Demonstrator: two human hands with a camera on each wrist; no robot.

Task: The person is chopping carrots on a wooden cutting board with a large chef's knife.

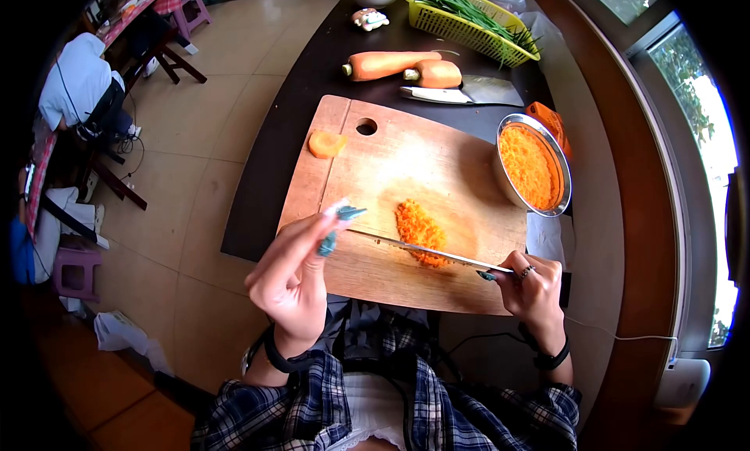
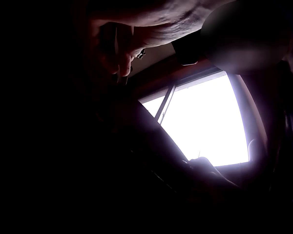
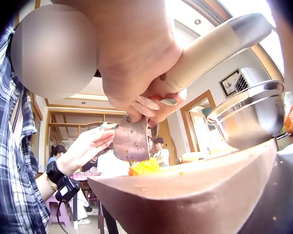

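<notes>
The right hand [image 1: 535, 291] grips a knife [image 1: 469, 261] whose blade reaches left across a pile of finely chopped carrot [image 1: 420, 230] on the wooden board [image 1: 375, 279]. In the right wrist view, the fingers curl where the pale handle [image 3: 210, 53] meets the broad blade [image 3: 132, 141], which has carrot bits on it. Raised near the board's left part, the left hand [image 1: 293, 271] has extended fingers, slightly blurred, and nothing visible in them. A carrot piece [image 1: 326, 144] lies near the board's far left corner. The left wrist view is mostly dark.
A metal bowl of chopped carrot [image 1: 531, 166] stands at the board's right edge. Beyond the board lie two carrots [image 1: 391, 64], a second knife [image 1: 488, 91] and a yellow basket of greens [image 1: 469, 25]. A window is at right; people sit at left.
</notes>
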